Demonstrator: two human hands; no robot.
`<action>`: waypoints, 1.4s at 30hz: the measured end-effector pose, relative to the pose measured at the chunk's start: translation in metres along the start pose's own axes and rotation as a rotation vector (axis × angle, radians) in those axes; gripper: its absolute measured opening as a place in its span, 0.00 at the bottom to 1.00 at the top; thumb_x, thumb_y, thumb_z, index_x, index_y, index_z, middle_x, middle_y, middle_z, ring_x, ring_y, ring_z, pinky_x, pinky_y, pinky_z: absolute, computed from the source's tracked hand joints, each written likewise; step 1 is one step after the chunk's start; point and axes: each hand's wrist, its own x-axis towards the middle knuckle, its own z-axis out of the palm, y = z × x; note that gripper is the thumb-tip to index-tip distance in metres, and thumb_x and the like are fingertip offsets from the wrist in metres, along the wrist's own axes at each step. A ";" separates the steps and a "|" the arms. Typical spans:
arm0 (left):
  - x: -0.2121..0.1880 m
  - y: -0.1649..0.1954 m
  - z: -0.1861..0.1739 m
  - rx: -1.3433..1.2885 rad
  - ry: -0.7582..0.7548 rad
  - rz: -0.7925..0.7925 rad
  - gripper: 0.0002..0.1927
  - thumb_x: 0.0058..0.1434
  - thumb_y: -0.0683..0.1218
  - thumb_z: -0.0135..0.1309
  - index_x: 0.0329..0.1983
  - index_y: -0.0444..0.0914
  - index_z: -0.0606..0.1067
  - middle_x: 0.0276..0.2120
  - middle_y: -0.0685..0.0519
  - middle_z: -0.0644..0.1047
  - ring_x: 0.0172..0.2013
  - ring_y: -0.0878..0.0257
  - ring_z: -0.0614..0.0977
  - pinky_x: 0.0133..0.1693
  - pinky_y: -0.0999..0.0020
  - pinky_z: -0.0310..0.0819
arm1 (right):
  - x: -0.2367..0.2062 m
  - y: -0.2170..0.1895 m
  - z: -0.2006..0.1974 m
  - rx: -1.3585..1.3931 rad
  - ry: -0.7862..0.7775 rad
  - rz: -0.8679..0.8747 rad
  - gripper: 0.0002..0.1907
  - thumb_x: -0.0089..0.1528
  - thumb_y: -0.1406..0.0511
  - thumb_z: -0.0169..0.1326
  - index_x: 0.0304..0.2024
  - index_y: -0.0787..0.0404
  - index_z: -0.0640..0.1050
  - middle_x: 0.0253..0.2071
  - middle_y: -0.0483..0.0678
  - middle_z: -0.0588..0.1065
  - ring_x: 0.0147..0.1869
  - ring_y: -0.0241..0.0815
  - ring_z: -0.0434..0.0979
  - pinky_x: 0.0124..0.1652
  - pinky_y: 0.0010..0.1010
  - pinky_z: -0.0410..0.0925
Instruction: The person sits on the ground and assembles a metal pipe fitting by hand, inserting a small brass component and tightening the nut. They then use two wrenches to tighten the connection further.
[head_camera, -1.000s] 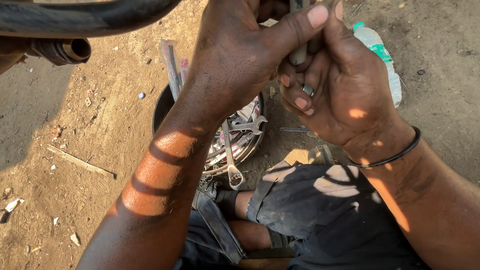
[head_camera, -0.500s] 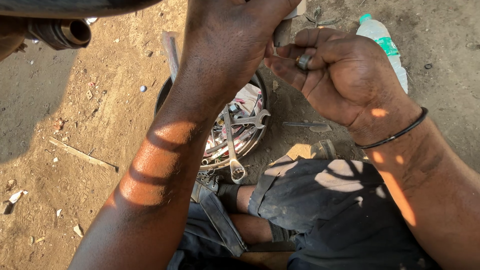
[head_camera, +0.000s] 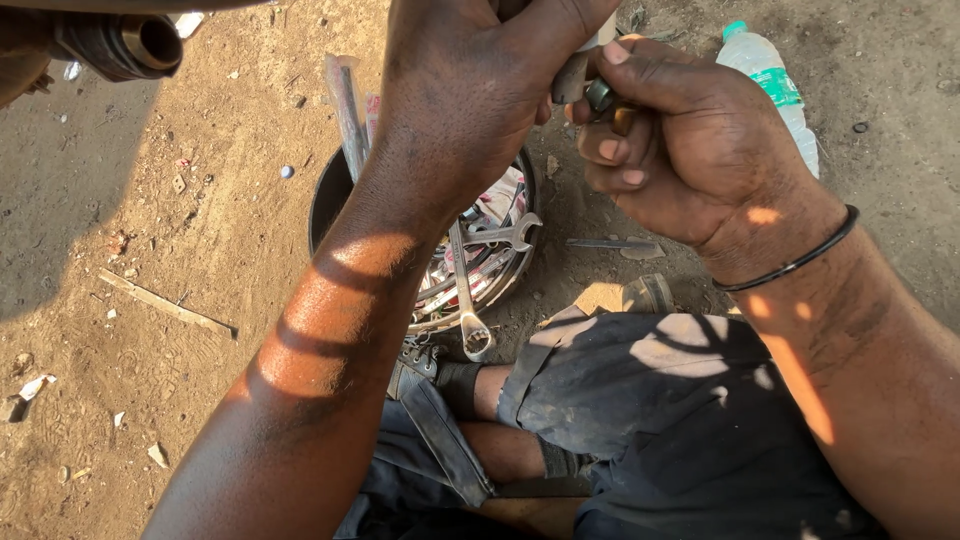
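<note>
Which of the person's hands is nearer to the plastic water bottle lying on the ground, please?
Right. The right hand sits just beside the plastic bottle in the picture, its knuckles close to it. The left hand is farther off, on the far side of the right hand.

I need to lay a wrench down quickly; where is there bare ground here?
Bare dirt lies left of the tool bowl, toward the wooden stick. Another patch lies right of the water bottle. The bowl is crowded with wrenches, and both hands fill the top middle.
</note>
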 end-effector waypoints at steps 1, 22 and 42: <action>-0.001 0.000 0.001 -0.012 -0.001 -0.002 0.15 0.75 0.50 0.53 0.32 0.39 0.77 0.19 0.59 0.74 0.21 0.73 0.79 0.23 0.77 0.74 | 0.000 0.000 0.001 -0.001 0.024 0.019 0.12 0.80 0.63 0.47 0.48 0.65 0.77 0.39 0.50 0.78 0.36 0.31 0.75 0.31 0.19 0.64; 0.000 -0.017 -0.004 0.735 0.048 0.393 0.03 0.73 0.43 0.54 0.45 0.40 0.77 0.25 0.56 0.76 0.27 0.69 0.82 0.30 0.73 0.75 | -0.009 -0.003 0.027 -0.044 -0.012 0.026 0.08 0.70 0.67 0.49 0.48 0.66 0.74 0.41 0.50 0.74 0.29 0.31 0.65 0.29 0.22 0.61; -0.009 0.012 -0.020 0.389 -0.079 0.321 0.08 0.77 0.45 0.54 0.47 0.35 0.78 0.32 0.53 0.80 0.28 0.70 0.83 0.28 0.76 0.79 | -0.011 0.001 0.028 -0.262 -0.145 -0.127 0.12 0.77 0.60 0.54 0.52 0.64 0.75 0.29 0.43 0.67 0.24 0.28 0.61 0.26 0.19 0.58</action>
